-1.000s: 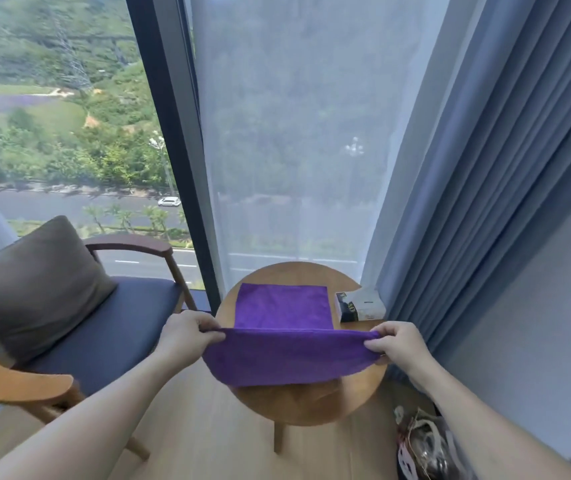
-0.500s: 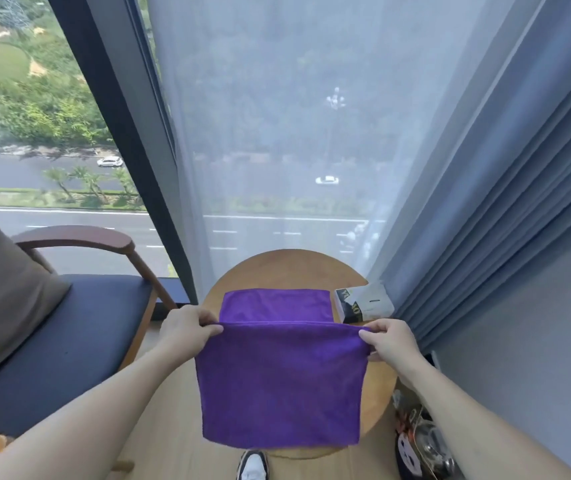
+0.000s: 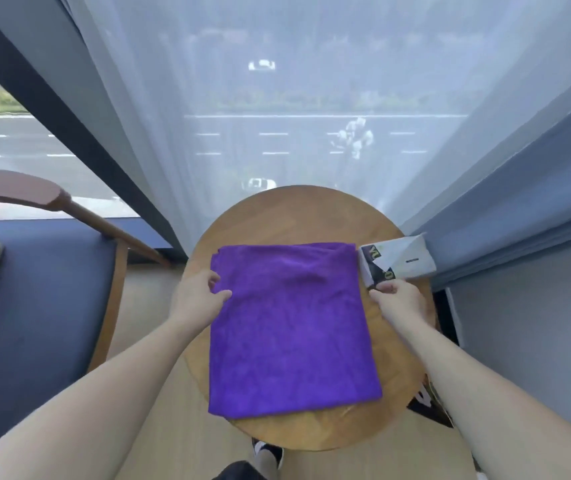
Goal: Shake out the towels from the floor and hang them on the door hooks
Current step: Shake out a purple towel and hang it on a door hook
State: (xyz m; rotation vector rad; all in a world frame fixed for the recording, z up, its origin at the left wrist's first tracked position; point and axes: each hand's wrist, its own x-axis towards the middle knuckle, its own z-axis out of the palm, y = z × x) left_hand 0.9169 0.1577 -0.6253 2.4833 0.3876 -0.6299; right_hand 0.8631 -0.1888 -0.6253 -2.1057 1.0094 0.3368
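A purple towel (image 3: 291, 327) lies spread flat on the round wooden table (image 3: 298, 216), its near edge close to the table's front rim. My left hand (image 3: 197, 299) rests at the towel's left edge, thumb touching the cloth, fingers apart and holding nothing. At the towel's right edge my right hand (image 3: 398, 303) hovers with loosely curled fingers just off the cloth, beside a small box. No door hooks are in view.
A white and black box (image 3: 398, 261) sits on the table's right side against the blue curtain (image 3: 519, 188). An armchair with a blue seat (image 3: 35, 323) stands at the left. A sheer curtain (image 3: 242, 98) covers the window behind. My shoe (image 3: 266, 455) shows under the table.
The towel, held up by its top corners and hanging in front of the table, now lies flat on it. Both hands have let go, and the view has tipped downward.
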